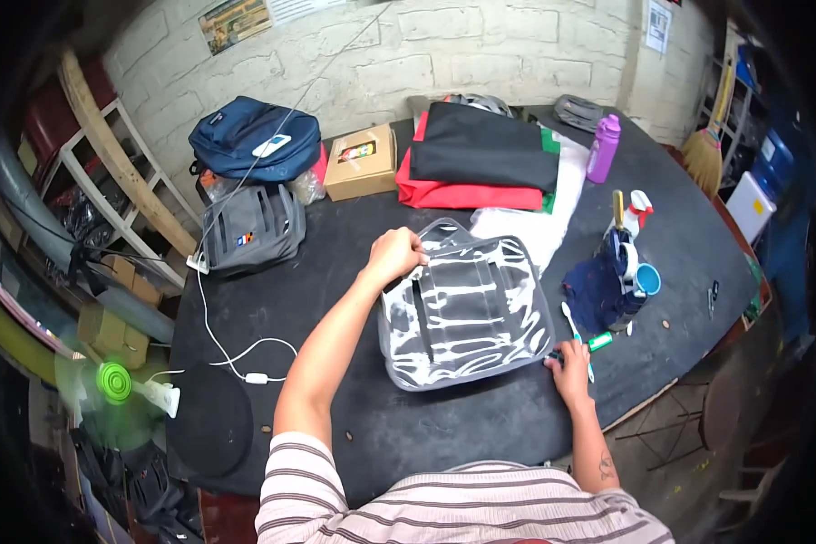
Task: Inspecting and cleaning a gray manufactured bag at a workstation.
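Hands (395, 254) — flanking plastic-wrapped bag (467, 313)

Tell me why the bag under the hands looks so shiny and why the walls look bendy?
In the head view, the clear plastic bag throws back white streaks of glare from the room light, between the left hand at its top corner and the right hand at its lower corner. Also in the head view, the fisheye lens curves the brick wall and darkens the picture's corners.
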Motion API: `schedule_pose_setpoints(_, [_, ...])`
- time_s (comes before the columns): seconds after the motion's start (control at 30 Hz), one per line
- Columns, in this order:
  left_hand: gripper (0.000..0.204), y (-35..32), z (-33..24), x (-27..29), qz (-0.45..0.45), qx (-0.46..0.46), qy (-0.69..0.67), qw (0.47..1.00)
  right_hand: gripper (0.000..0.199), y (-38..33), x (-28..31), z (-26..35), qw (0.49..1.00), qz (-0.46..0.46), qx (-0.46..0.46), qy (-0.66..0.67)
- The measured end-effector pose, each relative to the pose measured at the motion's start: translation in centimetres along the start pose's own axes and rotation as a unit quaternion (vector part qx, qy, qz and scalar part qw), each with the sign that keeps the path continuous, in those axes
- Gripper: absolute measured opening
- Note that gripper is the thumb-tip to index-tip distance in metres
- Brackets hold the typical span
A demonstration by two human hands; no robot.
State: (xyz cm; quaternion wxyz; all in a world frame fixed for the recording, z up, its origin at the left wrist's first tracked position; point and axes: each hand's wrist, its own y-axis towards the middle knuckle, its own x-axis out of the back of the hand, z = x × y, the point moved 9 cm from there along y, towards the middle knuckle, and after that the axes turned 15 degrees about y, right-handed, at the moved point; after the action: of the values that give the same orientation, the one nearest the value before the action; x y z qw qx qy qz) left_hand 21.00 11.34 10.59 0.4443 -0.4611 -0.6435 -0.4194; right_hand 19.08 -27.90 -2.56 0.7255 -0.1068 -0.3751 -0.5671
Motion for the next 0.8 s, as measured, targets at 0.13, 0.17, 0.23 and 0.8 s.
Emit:
schedule_pose_setpoints(0.13, [0.038,-3.1,-1.0,-1.0,0.046,0.092,-0.06,0.993,0.007,2.1,3.2,-2.1,0.992,-0.117,0.007,0.038])
schedule_pose_setpoints(0.17, [0.039,-3.1,0.7,-2.3,0.031,0.13,-0.091,0.987,0.006,2.9,5.1,-1.6,0.981,-0.19,-0.01,0.043])
schedule_pose_setpoints(0.23, [0.042,-3.1,2.5,-4.0,0.007,0.165,-0.143,0.976,0.006,5.0,8.9,-2.2,0.966,-0.26,0.019,-0.001])
schedule_pose_setpoints(0.8, [0.006,-7.7,-4.1,-1.8,-0.194,-0.138,0.156,0.959,0.032,13.5,-7.1,21.0,0.846,0.0,0.04,0.532])
